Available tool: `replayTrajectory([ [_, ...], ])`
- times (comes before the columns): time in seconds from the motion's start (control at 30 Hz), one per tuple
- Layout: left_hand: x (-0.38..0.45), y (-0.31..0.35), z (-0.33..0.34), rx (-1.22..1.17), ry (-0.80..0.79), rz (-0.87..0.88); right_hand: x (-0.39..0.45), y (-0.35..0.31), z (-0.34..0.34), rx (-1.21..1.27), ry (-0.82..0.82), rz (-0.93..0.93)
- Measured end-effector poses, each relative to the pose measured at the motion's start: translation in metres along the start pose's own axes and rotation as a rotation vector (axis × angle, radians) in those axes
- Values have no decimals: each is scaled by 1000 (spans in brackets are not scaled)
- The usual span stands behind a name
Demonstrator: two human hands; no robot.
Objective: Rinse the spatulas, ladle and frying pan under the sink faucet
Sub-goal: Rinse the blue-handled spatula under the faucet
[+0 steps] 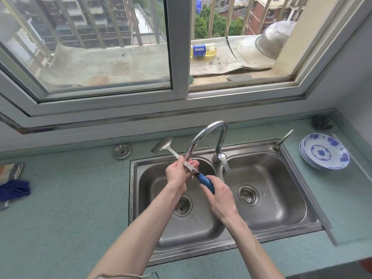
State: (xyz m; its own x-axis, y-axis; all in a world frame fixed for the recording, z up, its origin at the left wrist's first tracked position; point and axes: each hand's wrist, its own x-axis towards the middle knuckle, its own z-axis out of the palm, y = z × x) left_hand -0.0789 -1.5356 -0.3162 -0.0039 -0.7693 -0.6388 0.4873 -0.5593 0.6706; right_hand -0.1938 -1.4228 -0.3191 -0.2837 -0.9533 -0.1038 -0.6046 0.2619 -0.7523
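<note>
Head: plates (324, 152) right of sink (314, 216).

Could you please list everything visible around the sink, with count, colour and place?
spatula: one, steel with blue handle, held over left basin
faucet: one, chrome, between basins
sink: one, steel, two basins
plates: one stack, blue-white, right counter
cloths: a few, blue and patterned, left counter
bottle: one, yellowish, outside ledge
metal bowl: one, grey, outside ledge
left hand: grips shaft
right hand: grips blue handle
</note>
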Motion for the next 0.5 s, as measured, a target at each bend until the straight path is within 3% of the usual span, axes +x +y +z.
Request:
replayTrajectory([
  [0.2,-15,-3,5,46,-197,-42,3,3,-8,-11,19,47],
  [0.4,-3,-2,6,-49,-44,17,4,-6,-7,33,-8,4],
  [0.5,-4,4,3,-8,-65,41,6,-11,-3,36,-6,6],
])
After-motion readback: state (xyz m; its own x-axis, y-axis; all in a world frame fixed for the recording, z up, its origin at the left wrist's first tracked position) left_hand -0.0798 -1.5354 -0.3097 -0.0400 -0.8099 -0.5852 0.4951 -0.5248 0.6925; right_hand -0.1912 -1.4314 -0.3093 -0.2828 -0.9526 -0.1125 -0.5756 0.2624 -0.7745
